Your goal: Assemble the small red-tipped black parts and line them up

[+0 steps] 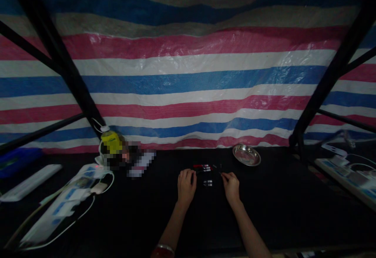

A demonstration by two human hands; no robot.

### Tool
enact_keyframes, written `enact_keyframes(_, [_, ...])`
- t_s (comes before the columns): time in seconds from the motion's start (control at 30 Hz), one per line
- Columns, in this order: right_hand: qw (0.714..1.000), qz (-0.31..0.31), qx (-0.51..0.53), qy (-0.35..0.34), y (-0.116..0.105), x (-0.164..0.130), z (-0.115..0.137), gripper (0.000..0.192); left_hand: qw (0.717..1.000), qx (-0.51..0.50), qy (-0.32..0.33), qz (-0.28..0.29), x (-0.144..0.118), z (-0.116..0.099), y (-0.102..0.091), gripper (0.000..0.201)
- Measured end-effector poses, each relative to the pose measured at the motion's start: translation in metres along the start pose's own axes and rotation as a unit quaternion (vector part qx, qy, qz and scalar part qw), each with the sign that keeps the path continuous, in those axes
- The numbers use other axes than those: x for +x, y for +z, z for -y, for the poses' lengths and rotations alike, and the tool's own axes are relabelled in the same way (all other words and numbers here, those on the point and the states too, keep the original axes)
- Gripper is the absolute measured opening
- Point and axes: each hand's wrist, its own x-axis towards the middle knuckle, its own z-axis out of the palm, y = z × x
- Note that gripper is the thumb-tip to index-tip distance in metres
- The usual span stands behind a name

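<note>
My left hand (187, 186) rests palm down on the black table, fingers slightly bent and apart from the thumb, with nothing visible in it. Just beyond its fingertips lie a slim red tube with a silver end (200, 166) and a dark tube with a silver end (205, 169), side by side. My right hand (231, 187) has thumb and forefinger pinched together; whatever is between them is too small to make out. Between the hands sit clear, shiny cap-like pieces (208, 183). Tiny grey pieces (214, 166) lie beyond, near the right fingertips.
A round metal dish (246, 155) stands at the back right. To the left are a power strip (63, 199) with cords, a white bar (32, 181) and a yellow-labelled bottle (112, 140). Another strip (349, 177) lies far right. Striped sheeting (194, 82) hangs behind, between black posts.
</note>
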Motion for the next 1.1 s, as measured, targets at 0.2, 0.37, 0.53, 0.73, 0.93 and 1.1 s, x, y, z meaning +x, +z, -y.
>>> enact_keyframes(0.2, [1.0, 0.005, -0.015, -0.007, 0.002, 0.0, 0.002, 0.025, 0.999, 0.01, 0.03, 0.019, -0.001, -0.001, 0.002, 0.02])
enact_keyframes(0.37, [1.0, 0.008, 0.018, 0.007, 0.004, -0.001, 0.004, 0.026, 0.999, 0.015, 0.047, 0.016, -0.001, -0.001, 0.002, 0.021])
enact_keyframes(0.53, [0.998, -0.001, 0.062, 0.02, 0.0, 0.0, 0.012, 0.028, 0.995, 0.02, 0.091, 0.037, -0.003, -0.003, 0.004, 0.023])
enact_keyframes(0.73, [0.987, 0.015, 0.157, -0.01, -0.003, -0.001, 0.032, 0.029, 0.989, 0.014, 0.138, 0.058, -0.006, -0.004, 0.003, 0.03])
enact_keyframes(0.93, [0.974, 0.059, 0.21, -0.059, 0.001, -0.007, 0.048, 0.024, 0.973, 0.02, 0.229, 0.031, -0.008, -0.003, 0.004, 0.032])
enact_keyframes(1.1, [0.966, 0.078, 0.23, -0.091, 0.005, -0.009, 0.05, 0.021, 0.957, 0.007, 0.289, -0.018, -0.007, 0.002, 0.004, 0.027])
